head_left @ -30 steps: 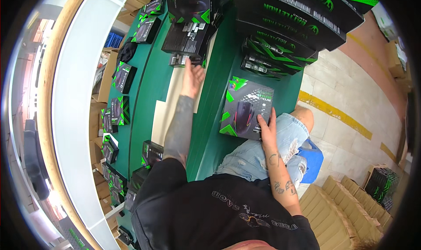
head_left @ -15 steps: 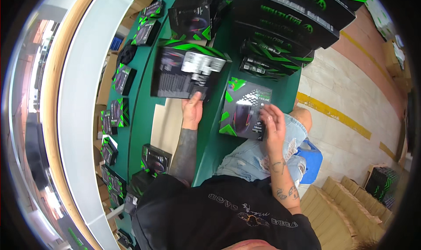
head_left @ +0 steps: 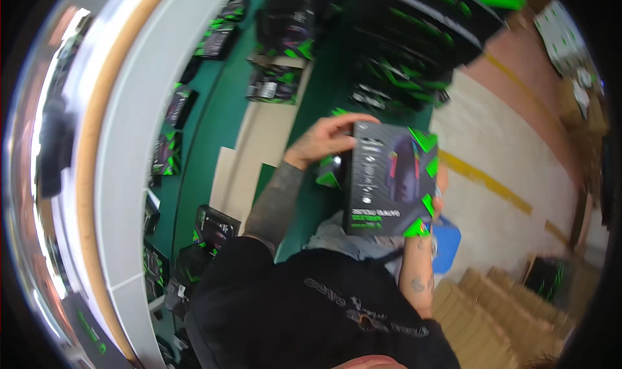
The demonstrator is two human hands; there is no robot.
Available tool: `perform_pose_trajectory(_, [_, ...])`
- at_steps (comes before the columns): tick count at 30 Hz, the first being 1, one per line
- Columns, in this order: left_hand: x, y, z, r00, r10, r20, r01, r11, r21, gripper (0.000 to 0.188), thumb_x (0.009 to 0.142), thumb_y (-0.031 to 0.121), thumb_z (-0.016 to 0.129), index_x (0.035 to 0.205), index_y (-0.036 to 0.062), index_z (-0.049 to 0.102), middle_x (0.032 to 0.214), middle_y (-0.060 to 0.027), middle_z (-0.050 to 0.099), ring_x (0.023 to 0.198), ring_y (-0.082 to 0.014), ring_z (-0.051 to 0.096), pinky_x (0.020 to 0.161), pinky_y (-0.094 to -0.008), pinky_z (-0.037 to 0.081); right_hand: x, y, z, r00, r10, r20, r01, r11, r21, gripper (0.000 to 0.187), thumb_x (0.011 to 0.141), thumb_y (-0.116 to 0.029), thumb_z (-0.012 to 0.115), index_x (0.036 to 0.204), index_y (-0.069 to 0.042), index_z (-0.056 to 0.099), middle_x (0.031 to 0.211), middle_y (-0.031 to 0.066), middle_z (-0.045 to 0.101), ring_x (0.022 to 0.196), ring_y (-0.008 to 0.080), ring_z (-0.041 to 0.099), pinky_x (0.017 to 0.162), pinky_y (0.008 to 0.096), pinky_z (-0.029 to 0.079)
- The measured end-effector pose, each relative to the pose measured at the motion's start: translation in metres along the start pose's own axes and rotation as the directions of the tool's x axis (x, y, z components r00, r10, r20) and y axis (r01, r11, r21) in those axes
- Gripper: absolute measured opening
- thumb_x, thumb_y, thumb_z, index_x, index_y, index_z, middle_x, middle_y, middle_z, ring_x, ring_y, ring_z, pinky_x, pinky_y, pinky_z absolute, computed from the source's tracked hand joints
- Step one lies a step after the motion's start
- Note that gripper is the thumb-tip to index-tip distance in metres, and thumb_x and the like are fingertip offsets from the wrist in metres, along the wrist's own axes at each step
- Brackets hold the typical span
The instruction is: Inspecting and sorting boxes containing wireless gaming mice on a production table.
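Note:
A black and green gaming mouse box (head_left: 393,181), its printed front up and lettering upside down to me, is held above my lap. My right hand (head_left: 441,189) grips its right edge, with most of the fingers hidden behind it. At the box's upper left corner is my left hand (head_left: 326,139), fingers stretched out and apart; whether it touches the box is hard to tell. Beneath, a second mouse box (head_left: 329,174) rests on the green table, largely covered by the held box and my left hand.
Large black and green cartons (head_left: 414,25) are stacked at the far side. A small box (head_left: 273,84) lies on a beige strip (head_left: 259,136) across the table. More small boxes (head_left: 167,154) line the left. A blue stool (head_left: 446,246) and brown cartons (head_left: 492,311) stand at right.
The box in my left hand has left its spot over the table's left part. A box is now in my right hand, front up. My left hand has moved right and up, beside it.

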State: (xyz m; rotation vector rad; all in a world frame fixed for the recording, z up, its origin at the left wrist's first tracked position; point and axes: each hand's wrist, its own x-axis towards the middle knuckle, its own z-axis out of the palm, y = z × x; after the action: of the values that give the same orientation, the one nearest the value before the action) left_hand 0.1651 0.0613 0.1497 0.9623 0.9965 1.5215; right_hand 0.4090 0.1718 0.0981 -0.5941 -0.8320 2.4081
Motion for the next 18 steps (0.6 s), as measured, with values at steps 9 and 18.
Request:
perform_pose_trajectory(9, [0.004, -0.052, 0.031, 0.978, -0.163, -0.133, 0.112, 0.939, -0.326, 0.072, 0.073, 0.049, 0.066, 0.121, 0.0063, 0.035, 0.111, -0.0066, 0.050, 0.102, -0.0155, 0.052, 0.085, -0.0285, 0.047, -0.014, -0.031, 0.014, 0.962, -0.210, 0.176, 0.274, 0.749, -0.604, 0.090, 0.069, -0.022, 0.065, 0.138, 0.001, 0.013, 0.139, 0.0146, 0.026, 0.129, 0.0247, 0.025, 0.105, 0.0320, 0.018])
perform_pose_trajectory(18, [0.021, -0.061, 0.097, 0.985, -0.100, -0.144, 0.171, 0.718, 0.675, 0.079, 0.057, 0.052, 0.076, 0.108, 0.0016, 0.043, 0.112, -0.0180, 0.043, 0.108, -0.0309, 0.045, 0.092, -0.0369, 0.037, -0.011, -0.029, -0.038, 0.940, -0.341, 0.012, 0.198, 0.516, -0.833, 0.039, 0.082, -0.022, 0.058, 0.113, -0.003, 0.045, 0.125, 0.0164, 0.044, 0.119, 0.0270, 0.039, 0.100, 0.0358, 0.028])
